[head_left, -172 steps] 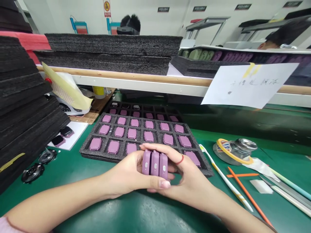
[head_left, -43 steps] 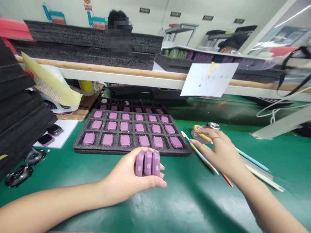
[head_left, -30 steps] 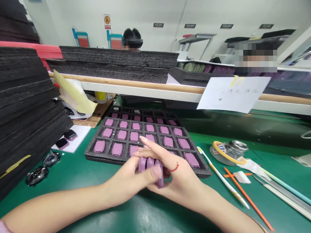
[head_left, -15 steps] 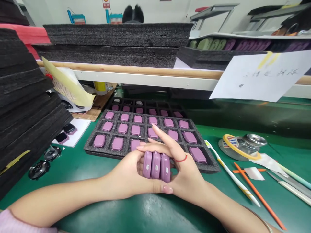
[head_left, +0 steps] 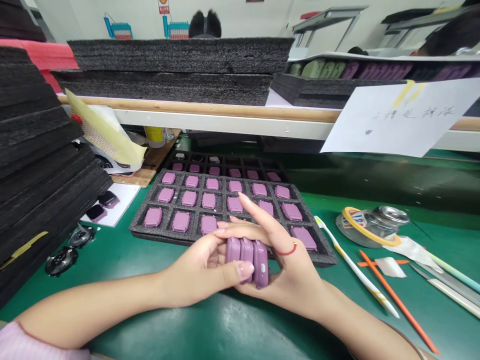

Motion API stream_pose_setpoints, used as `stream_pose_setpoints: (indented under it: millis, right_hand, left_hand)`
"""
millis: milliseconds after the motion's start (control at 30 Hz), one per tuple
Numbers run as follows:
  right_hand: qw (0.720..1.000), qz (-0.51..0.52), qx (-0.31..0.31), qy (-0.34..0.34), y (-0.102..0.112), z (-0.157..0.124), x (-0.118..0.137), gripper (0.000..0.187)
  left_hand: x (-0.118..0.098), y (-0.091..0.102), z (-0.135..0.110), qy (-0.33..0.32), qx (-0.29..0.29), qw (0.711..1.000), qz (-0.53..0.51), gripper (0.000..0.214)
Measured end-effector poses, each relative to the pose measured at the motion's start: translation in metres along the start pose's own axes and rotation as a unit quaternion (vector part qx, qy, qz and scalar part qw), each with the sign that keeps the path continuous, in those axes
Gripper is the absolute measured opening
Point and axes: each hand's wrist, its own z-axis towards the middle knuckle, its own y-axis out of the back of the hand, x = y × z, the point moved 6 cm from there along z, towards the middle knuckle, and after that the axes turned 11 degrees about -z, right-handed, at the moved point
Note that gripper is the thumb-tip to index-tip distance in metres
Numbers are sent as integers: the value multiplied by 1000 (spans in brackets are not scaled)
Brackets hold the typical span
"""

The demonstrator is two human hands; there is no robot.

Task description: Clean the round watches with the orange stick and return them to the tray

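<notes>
Three purple watch cases (head_left: 246, 252) stand side by side, pressed together between my hands above the green table. My left hand (head_left: 210, 272) closes on them from the left, its thumb lying across their near faces. From the right, my right hand (head_left: 285, 265) closes around the same stack, with its index finger stretched out over the tray. A small light oval shows on the rightmost case. Behind my hands lies a black foam tray (head_left: 170, 233), its compartments holding purple watch cases (head_left: 181, 221). My right hand hides part of the tray's front row.
Foam sheets (head_left: 48, 165) are stacked at the left, near loose dark watch parts (head_left: 62, 261). To the right lie a toothbrush (head_left: 360, 272), an orange stick (head_left: 401, 305), a knife (head_left: 446, 290) and a glass bottle (head_left: 371, 225). A shelf edge (head_left: 210, 117) crosses behind.
My left thumb has moved up from below the cases onto their near faces, covering the lower parts of two. The stack and my right hand have shifted slightly right.
</notes>
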Motion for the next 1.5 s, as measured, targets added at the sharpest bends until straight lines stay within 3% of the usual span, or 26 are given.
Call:
stream_pose_setpoints:
  millis: [200,367,533,600,667,733,800,900,1000,1067,1167,1267,1367,1433,1500]
  right_hand:
    - [999,-35,-6,24,0,0,6,100]
    - [996,-53,19,65,-3,2,13,95]
    - [989,-101,25,103,2,-3,23,102]
    - [994,-72,-5,79,9,-6,23,100]
    - [998,-25,-51,26,16,-8,18,82]
    - [994,34,-87,-51,20,-8,7,63]
    - [982,105,-89,-131,17,-6,-6,58]
    - [960,175,-28,-217,6,-5,-20,77]
    - [945,206,57,-246,-4,-5,-22,95]
    - [936,224,89,-257,-10,-7,-19,103]
    - [938,217,73,-260,-12,-7,-14,117]
    - [959,189,21,-209,-8,-4,-6,116]
    - [980,123,-14,-154,-1,-3,1,112]
    - [989,73,-27,-129,3,-3,4,108]
    - [993,35,-37,-102,7,-2,7,101]
  left_hand:
    - [1,1,0,-4,-37,998,49,29]
    - [-10,-1,5,-48,-7,993,104,27]
    - [-16,6,1,-70,-72,979,179,44]
    - [-20,7,-3,-102,-79,969,212,50]
    - [-23,5,-7,-148,-62,954,253,47]
    - [-27,1,-10,-207,-39,932,294,40]
    - [-31,-3,-12,-268,-16,908,323,38]
    - [-36,-8,-13,-334,-2,875,350,38]
    - [-38,-11,-12,-368,-4,852,373,38]
    - [-37,-12,-12,-377,3,848,372,31]
    - [-34,-8,-12,-354,10,867,351,20]
    - [-26,1,-11,-300,-10,890,344,43]
    - [-19,8,-12,-241,-39,912,328,105]
    - [-14,9,-11,-189,-53,942,273,137]
    - [-9,6,-10,-133,-51,973,180,150]
